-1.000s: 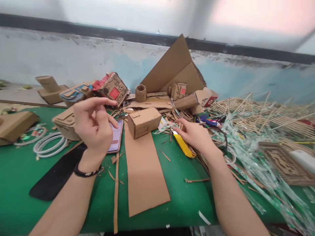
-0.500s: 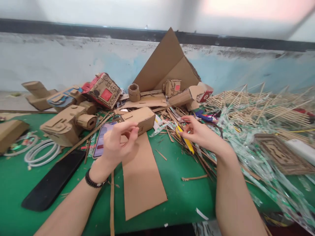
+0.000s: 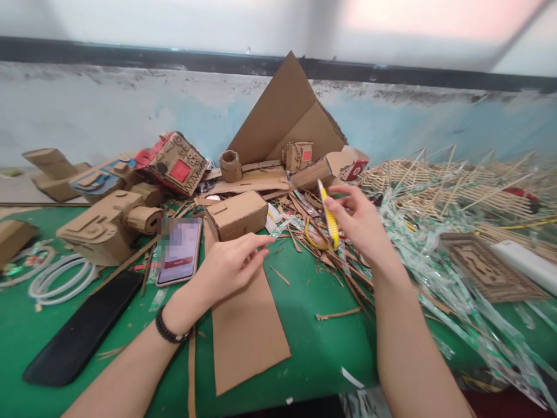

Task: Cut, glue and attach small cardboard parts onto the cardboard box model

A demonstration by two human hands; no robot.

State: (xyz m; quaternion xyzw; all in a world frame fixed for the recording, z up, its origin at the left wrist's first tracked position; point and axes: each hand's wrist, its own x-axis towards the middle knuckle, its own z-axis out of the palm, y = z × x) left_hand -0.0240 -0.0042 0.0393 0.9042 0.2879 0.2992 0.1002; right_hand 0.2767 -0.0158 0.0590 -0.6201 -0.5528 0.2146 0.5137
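My right hand is closed round a yellow utility knife, its tip pointing up, above the heap of cardboard scraps. With a dark beaded band at the wrist, my left hand is over the upper part of a flat cardboard strip; its fingers are extended and a little apart, with nothing in them. Just beyond that hand sits a small closed cardboard box. A phone with a lit screen lies to the left of the box.
Cardboard camera models stand at the left, near coiled white tubing and a long black object. Wooden stick frames, clear plastic strips and a layered cardboard panel lie at the right. Cardboard sheets lean on the wall.
My right hand has taken hold of the yellow knife and lifted it from the scraps. My left hand has moved right and lower, over the strip, and its fingers have straightened.
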